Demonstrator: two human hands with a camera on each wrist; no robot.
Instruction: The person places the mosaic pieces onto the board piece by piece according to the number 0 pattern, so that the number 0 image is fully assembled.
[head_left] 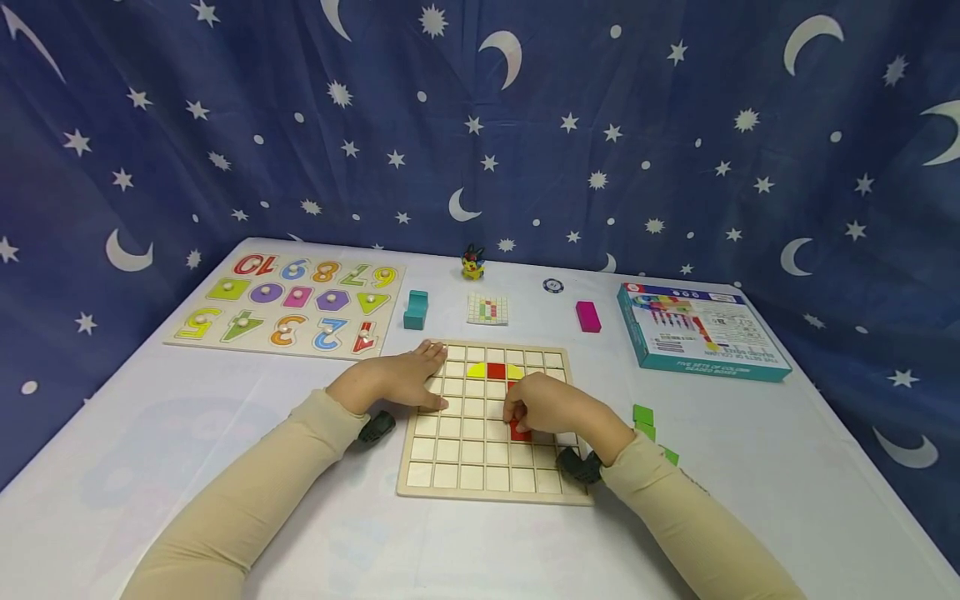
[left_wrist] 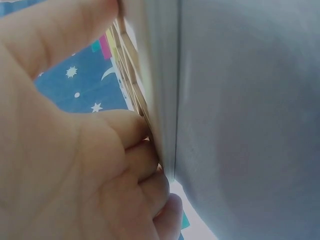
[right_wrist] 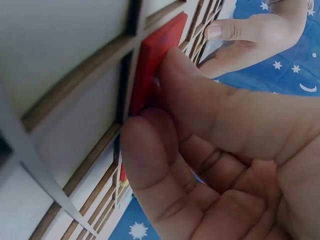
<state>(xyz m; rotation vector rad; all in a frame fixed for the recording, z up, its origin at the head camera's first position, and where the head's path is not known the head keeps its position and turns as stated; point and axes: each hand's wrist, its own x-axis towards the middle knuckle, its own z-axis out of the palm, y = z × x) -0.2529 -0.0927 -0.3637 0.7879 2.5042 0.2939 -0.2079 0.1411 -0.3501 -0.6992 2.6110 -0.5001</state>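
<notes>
A wooden grid board (head_left: 459, 476) lies in front of me. My left hand (head_left: 405, 379) rests at its left edge, fingers spread and thumb over the border cells. Over the middle-right cells is my right hand (head_left: 551, 408), its thumb and curled fingers pinching a red square tile (right_wrist: 155, 55) at a cell. In the head view that tile (head_left: 519, 432) shows just below the fingertips. Farther up the board, another red tile (head_left: 496, 371) sits between two yellow rounded tiles (head_left: 477, 371). More red shows beside the right hand's knuckles, partly hidden.
Green tiles (head_left: 643, 415) lie right of the board, partly behind the right sleeve. Behind it are a teal block (head_left: 416, 310), a pattern card (head_left: 487, 309), a small figure (head_left: 472, 262), a chip (head_left: 552, 286) and a magenta block (head_left: 588, 317). A number puzzle (head_left: 285, 304) and box (head_left: 701, 332) flank them.
</notes>
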